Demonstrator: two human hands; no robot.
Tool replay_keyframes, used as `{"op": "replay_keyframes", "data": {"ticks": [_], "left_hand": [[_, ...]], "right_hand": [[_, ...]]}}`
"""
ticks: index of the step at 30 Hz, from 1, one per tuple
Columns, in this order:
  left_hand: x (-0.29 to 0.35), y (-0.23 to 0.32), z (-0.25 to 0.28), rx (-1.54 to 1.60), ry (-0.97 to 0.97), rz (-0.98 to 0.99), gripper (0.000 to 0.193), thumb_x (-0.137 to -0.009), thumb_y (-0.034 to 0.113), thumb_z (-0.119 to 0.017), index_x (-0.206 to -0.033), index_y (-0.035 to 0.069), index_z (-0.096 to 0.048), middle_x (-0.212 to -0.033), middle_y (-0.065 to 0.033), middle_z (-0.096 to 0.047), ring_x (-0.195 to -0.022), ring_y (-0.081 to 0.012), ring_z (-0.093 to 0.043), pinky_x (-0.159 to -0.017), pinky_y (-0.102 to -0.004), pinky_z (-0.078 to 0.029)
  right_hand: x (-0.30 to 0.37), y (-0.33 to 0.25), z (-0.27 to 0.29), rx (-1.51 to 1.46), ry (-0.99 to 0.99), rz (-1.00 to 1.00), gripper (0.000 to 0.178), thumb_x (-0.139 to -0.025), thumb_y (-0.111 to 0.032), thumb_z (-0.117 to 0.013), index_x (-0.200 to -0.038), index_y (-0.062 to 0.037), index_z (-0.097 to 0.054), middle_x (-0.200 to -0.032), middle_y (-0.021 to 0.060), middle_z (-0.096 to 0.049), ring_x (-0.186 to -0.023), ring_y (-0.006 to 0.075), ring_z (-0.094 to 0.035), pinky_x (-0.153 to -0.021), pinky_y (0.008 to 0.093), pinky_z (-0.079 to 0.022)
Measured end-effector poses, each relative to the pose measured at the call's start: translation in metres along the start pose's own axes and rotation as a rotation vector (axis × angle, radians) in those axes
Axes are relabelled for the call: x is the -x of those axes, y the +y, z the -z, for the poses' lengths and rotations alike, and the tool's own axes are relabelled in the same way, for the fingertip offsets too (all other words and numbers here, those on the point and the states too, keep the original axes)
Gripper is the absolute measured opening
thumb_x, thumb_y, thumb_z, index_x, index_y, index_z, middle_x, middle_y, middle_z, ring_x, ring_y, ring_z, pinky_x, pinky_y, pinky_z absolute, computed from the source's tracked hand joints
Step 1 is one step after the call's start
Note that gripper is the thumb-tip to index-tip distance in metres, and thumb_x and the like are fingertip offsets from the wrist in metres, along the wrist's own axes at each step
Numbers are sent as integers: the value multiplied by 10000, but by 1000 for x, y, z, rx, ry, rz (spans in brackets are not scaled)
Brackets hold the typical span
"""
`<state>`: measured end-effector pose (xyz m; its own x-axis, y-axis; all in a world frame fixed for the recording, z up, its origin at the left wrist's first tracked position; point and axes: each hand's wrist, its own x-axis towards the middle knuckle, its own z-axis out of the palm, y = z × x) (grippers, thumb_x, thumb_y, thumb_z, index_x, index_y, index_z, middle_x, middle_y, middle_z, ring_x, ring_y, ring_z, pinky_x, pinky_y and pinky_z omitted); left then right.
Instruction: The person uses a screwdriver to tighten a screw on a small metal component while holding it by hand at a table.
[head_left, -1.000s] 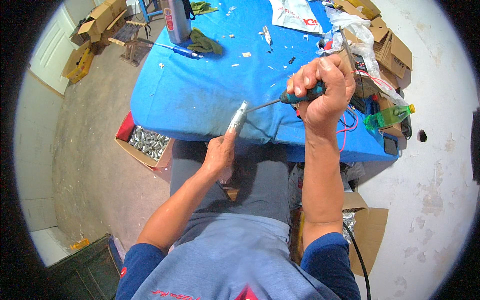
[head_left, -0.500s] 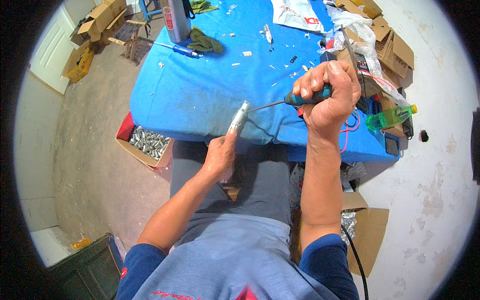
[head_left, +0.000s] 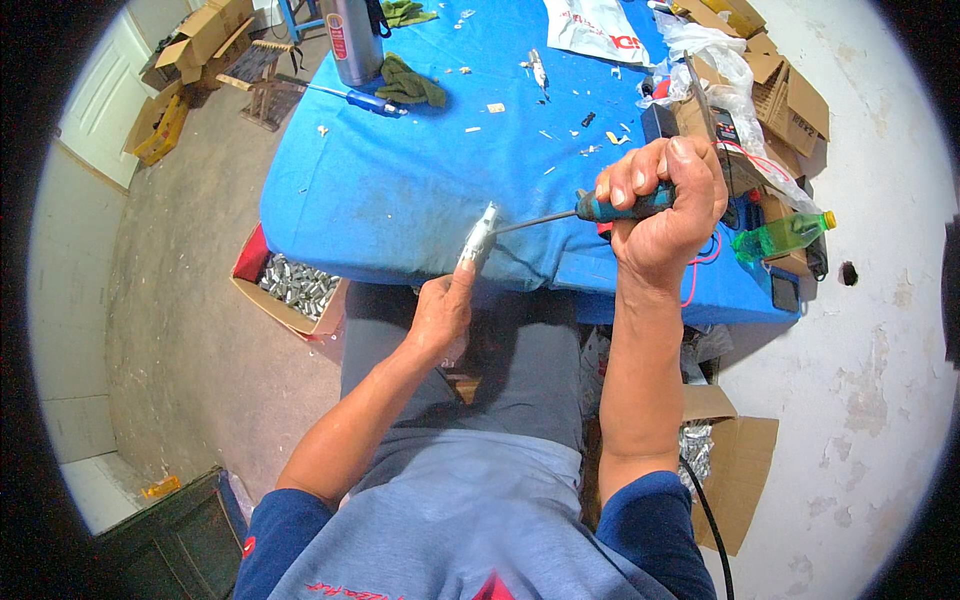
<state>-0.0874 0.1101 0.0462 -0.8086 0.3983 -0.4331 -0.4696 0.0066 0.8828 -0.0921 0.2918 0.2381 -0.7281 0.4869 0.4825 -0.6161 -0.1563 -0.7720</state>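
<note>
My left hand (head_left: 443,311) is closed around the lower end of a slim, white and silvery piece (head_left: 480,235), its thumb lying along it. The piece stands tilted at the near edge of the blue cloth; its exact kind I cannot make out. In my right hand (head_left: 669,205), fingers wrapped round its blue and black handle, is a screwdriver (head_left: 535,221). Its shaft points left, and the tip meets or nearly meets the side of the white piece. The lower part of the piece is hidden by my left hand.
Small scraps and a second pale piece (head_left: 538,70) lie on the blue-covered table (head_left: 400,175). A steel flask (head_left: 351,40) and green glove (head_left: 411,82) stand far left. At right are a green bottle (head_left: 782,235) and phone (head_left: 785,291). A box of metal parts (head_left: 298,285) sits left below.
My right hand has shifted slightly to the right and down with the screwdriver, whose handle has turned a little. My left hand and the white piece have barely moved.
</note>
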Motion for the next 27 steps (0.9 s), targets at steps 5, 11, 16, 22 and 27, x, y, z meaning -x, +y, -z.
{"op": "replay_keyframes", "data": {"ticks": [5,11,16,22,27], "left_hand": [[-2,-3,-1,-74,35,-28,527,-947,584,-506,-687,130,-440,-538,40,-361,-415,-81,-311,-388,-268,-223],[-3,-5,-2,-47,11,-51,530,-947,587,-503,-695,123,-455,-536,37,-382,-417,-77,-325,-389,-267,-230],[-1,3,-8,-106,41,-2,640,-944,621,-468,-655,50,-489,-564,5,-432,-494,-96,-401,-434,-291,-319],[0,2,-7,-90,28,-24,608,-947,609,-477,-651,79,-479,-543,22,-417,-463,-74,-380,-407,-272,-293],[2,7,-6,-66,7,17,588,-954,600,-474,-641,102,-460,-532,33,-403,-465,-72,-372,-413,-268,-279]], "right_hand": [[2,2,3,-32,-8,13,268,-921,-149,-518,-671,-61,-478,-562,48,-490,-448,138,-484,-438,334,-475],[2,5,-2,14,-6,51,274,-931,-148,-527,-678,-51,-483,-548,53,-508,-446,138,-500,-437,315,-469],[3,12,-16,36,-44,49,258,-933,-131,-561,-700,-38,-499,-536,52,-520,-444,129,-511,-437,281,-451],[-2,15,-19,27,23,40,254,-924,-120,-581,-699,-36,-500,-530,39,-512,-439,111,-504,-427,260,-435],[-5,19,-29,111,-20,47,242,-915,-109,-571,-695,-43,-494,-537,33,-511,-434,108,-495,-417,268,-429]]}}
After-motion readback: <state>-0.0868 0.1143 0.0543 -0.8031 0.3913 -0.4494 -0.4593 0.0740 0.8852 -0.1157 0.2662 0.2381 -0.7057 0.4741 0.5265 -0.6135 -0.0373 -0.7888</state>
